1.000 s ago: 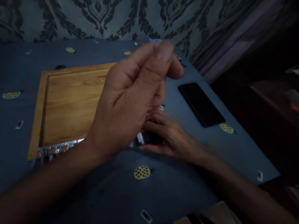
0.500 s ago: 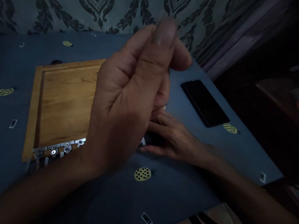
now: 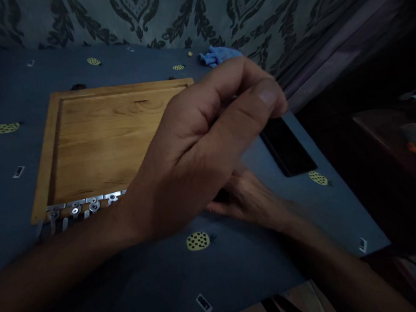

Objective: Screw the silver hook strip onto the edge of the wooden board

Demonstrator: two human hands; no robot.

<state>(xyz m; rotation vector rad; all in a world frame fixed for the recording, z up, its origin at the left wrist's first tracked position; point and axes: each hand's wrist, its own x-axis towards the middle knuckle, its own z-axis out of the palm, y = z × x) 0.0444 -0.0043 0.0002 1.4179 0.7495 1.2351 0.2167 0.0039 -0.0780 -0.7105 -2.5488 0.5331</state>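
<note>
My left hand [image 3: 207, 141] is raised close to the camera, its fingers curled in and the thumb pressed against them. Whatever the fingers may hold is hidden from me. Behind and below it, my right hand [image 3: 249, 198] rests low over the table, its fingers curled round something dark that is mostly covered. A shallow wooden frame with a raised rim [image 3: 47, 149] lies beyond my left wrist. Along its near edge runs a row of small metal pieces [image 3: 94, 203] with screws and tongues sticking out; my left arm covers the right part of that row.
A black phone [image 3: 290, 149] lies to the right on the blue pineapple-print tablecloth [image 3: 149, 285]. A crumpled blue cloth [image 3: 220, 55] sits by the patterned wall covering [image 3: 139, 17] at the back. The table's right edge drops off into a dark area.
My left hand has tipped over to the right and dropped slightly, uncovering more of the wooden frame and the blue cloth. It now hides more of my right hand and part of the phone.
</note>
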